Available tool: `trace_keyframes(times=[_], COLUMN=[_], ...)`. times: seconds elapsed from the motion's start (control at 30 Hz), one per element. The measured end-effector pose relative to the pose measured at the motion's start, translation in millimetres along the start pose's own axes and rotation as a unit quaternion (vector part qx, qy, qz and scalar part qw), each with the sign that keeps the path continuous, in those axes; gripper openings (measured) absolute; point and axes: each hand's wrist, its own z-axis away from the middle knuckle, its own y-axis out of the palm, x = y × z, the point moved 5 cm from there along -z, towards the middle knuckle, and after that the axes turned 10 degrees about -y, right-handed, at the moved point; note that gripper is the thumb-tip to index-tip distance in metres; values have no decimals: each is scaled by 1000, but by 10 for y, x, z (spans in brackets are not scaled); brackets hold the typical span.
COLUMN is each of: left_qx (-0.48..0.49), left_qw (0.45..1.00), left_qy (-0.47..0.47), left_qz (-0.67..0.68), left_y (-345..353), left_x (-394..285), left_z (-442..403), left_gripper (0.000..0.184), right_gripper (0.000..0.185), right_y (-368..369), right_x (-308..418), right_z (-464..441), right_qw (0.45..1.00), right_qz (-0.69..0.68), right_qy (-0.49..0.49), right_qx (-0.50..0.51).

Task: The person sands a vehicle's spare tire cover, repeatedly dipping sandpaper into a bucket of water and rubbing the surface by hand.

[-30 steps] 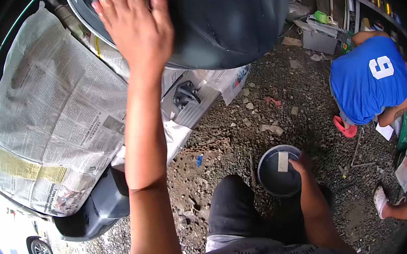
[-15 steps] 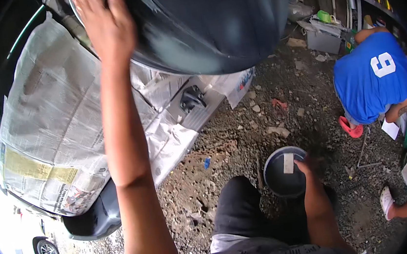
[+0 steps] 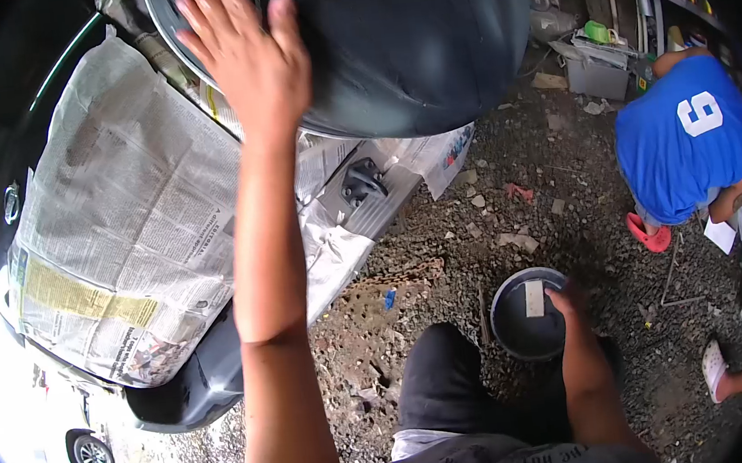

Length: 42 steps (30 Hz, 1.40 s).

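My left hand (image 3: 252, 60) lies flat with fingers spread on a dark, glossy curved vehicle panel (image 3: 407, 49) at the top of the view. Low on the right, my right hand (image 3: 567, 300) is closed at the rim of a round dark bucket (image 3: 524, 337). A pale rectangular block (image 3: 534, 298) shows over the bucket's inside, right by my thumb. Whether the fingers also grip the block I cannot tell. Most of the right fingers are in shadow or hidden.
Newspaper (image 3: 145, 200) covers the vehicle at left, above a dark bumper (image 3: 199, 391). A metal latch (image 3: 363, 181) sits below the panel. A person in a blue shirt (image 3: 680, 144) crouches at right; another person's foot in a white clog (image 3: 715, 368) is nearby. Gravel (image 3: 446, 269) covers the ground.
My left hand has slid right and slightly down over the dark panel. The whole view has shifted a little; the right hand stays at the bucket.
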Motion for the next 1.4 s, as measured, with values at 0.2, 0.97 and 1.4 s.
trace_keyframes(times=[0.2, 0.97, 1.4], left_qx=[271, -9, -41], left_qw=[960, 999, 960], left_qy=[48, -16, -227], left_qz=[-57, 41, 157], left_y=[298, -3, 319], left_x=[-287, 312, -171], left_z=[1667, -322, 1062], left_gripper=[73, 67, 77], right_gripper=[94, 94, 98], right_y=[-151, -34, 193], right_x=[10, -33, -99], right_z=[78, 6, -157], right_qw=[995, 998, 996], right_qz=[-59, -23, -49], right_qy=[-28, -32, -68], right_qx=[80, 46, 32])
